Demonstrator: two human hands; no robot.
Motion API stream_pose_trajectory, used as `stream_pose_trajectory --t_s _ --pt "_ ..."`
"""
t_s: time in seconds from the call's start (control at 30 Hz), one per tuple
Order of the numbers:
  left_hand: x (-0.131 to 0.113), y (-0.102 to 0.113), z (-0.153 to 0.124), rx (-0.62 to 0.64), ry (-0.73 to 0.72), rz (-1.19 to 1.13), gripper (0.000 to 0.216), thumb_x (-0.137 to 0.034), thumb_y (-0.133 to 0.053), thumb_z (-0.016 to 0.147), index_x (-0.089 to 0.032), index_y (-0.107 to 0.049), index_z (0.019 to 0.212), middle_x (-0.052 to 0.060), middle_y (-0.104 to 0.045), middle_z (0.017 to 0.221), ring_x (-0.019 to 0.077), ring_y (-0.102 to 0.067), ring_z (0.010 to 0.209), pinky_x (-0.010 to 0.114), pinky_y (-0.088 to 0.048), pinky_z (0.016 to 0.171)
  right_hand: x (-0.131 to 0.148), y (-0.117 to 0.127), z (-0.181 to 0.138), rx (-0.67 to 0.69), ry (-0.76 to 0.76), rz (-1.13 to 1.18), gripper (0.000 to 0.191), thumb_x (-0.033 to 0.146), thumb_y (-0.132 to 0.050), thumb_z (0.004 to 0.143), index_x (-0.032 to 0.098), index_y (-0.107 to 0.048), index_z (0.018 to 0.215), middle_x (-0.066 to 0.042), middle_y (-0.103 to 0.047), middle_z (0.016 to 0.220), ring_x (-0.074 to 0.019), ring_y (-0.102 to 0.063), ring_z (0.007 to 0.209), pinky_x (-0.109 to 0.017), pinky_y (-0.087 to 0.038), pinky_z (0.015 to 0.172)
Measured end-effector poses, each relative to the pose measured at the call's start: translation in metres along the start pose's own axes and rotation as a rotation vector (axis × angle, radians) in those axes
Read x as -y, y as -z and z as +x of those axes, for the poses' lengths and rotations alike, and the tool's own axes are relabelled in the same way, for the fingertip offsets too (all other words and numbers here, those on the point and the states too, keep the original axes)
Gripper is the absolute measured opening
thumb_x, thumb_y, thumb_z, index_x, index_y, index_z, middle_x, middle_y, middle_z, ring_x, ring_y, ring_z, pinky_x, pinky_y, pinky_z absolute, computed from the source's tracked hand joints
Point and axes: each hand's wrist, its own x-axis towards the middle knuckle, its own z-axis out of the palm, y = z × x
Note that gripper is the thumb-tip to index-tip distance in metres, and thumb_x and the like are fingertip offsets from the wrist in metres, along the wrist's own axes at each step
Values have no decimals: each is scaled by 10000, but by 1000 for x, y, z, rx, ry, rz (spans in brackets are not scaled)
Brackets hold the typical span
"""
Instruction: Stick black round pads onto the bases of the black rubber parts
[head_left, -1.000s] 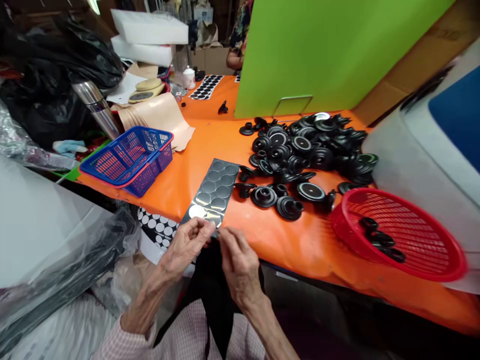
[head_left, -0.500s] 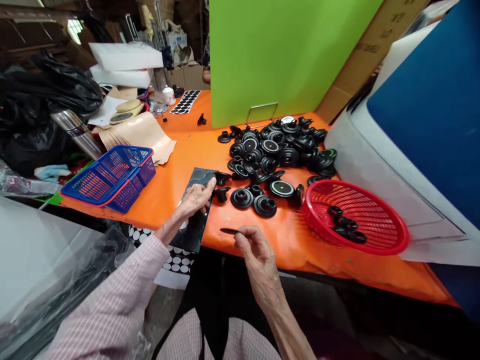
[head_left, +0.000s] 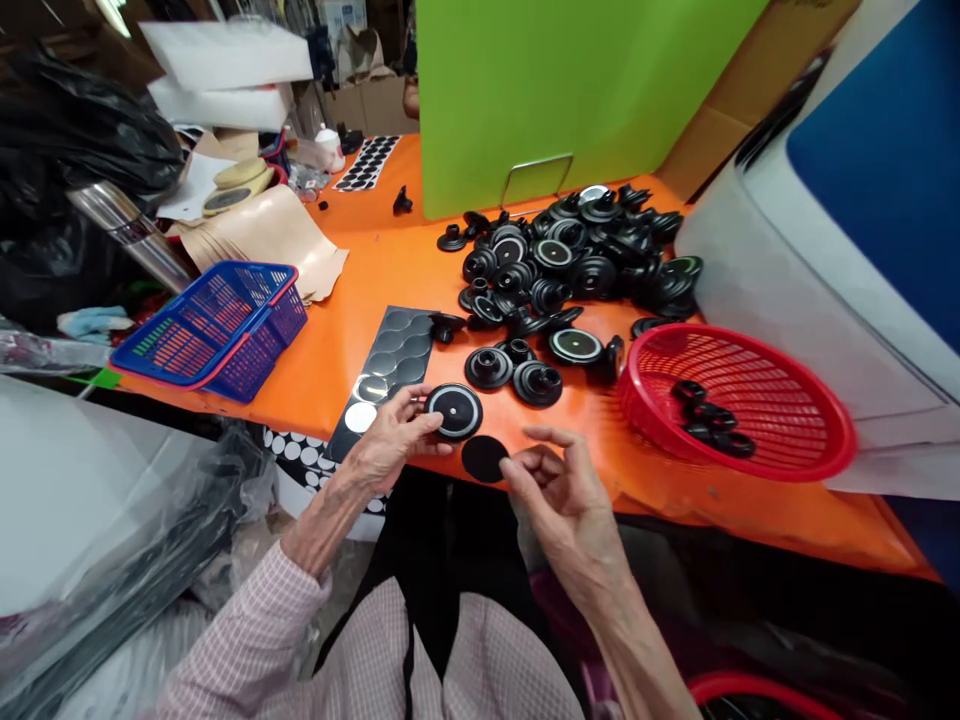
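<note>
My left hand point(head_left: 401, 438) grips a round black plastic part point(head_left: 454, 411) by its edge, its flat face with a pale ring turned up towards me. Close beside it, my right hand point(head_left: 566, 490) pinches a thin black disc sticker point(head_left: 485, 459) at its right edge. The disc and the part are near each other; I cannot tell whether they touch. Under and left of my left hand lies a dark sticker sheet point(head_left: 391, 345), with a white round spot point(head_left: 361, 417) near its lower end. Further up, a pile of similar black parts point(head_left: 570, 260) covers the table.
A red basket point(head_left: 739, 400) holding several small black rings stands on the orange table point(head_left: 375, 235) at right. At left are a blue basket point(head_left: 210, 325), brown paper sheets point(head_left: 262, 235) and a steel flask point(head_left: 131, 235). A green board point(head_left: 570, 90) rises behind the pile.
My left hand has picked up a black part from beside the pile and brought it nearer, face up. My right hand has turned the disc from edge-on to flat.
</note>
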Motion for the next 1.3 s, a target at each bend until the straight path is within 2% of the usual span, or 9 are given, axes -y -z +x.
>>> stream_pose_trajectory --t_s 0.07,0.13,0.27,0.33,0.4,0.87,1.13,1.3 --pt "5 -1 -9 41 13 -25 375 -182 -731 712 -141 -595 1059 46 -622 961 154 -673 761 304 -600 671 4 -2 2 0 -84 78 252 432 -690 797 211 -581 850 30 -550 707 -109 -518 619 -225 -443 583" --pt "9 -2 -16 64 15 -38 378 -182 -738 710 -144 -621 1067 58 -616 984 170 -665 806 336 -604 698 4 -5 3 -14 -151 118 290 471 -695 780 200 -590 776 19 -543 717 -116 -525 654 -235 -452 623" --pt "14 1 -24 89 9 -60 479 -178 -739 717 -199 -615 1178 88 -603 1133 217 -658 919 361 -602 726 -1 -14 5 -115 -110 50 308 498 -708 735 201 -626 747 -37 -578 936 -170 -564 843 -294 -472 747" --pt "16 3 -27 106 11 -69 496 -166 -731 717 -208 -617 1198 93 -596 1167 224 -665 924 365 -600 742 -2 -19 4 -135 -92 4 310 498 -689 748 195 -630 714 -70 -572 1074 -197 -565 939 -318 -471 785" --pt "19 3 -28 114 11 -77 500 -149 -729 705 -211 -624 1190 91 -595 1173 224 -674 903 376 -600 743 0 -25 4 -129 -97 -7 311 495 -666 768 192 -632 705 -84 -566 1122 -215 -562 996 -331 -472 807" --pt "23 4 -31 118 2 -95 465 -138 -725 710 -203 -645 1164 88 -634 1175 216 -669 928 374 -601 775 -2 -39 1 -173 -88 -11 255 437 -643 788 188 -637 731 -61 -558 1018 -203 -569 984 -333 -480 828" --pt "23 2 -31 86 9 -104 481 -113 -732 674 -198 -672 1144 85 -647 1188 217 -671 921 378 -602 771 -3 -39 1 -173 -33 -144 240 420 -600 822 193 -615 744 -67 -574 991 -197 -578 940 -328 -504 795" --pt "27 4 -30 85 -22 -76 418 -235 -730 754 -189 -666 1165 93 -656 1154 223 -673 920 350 -607 743 -9 -43 -1 -219 47 -252 207 382 -567 851 195 -584 764 -59 -569 937 -186 -579 840 -321 -493 710"
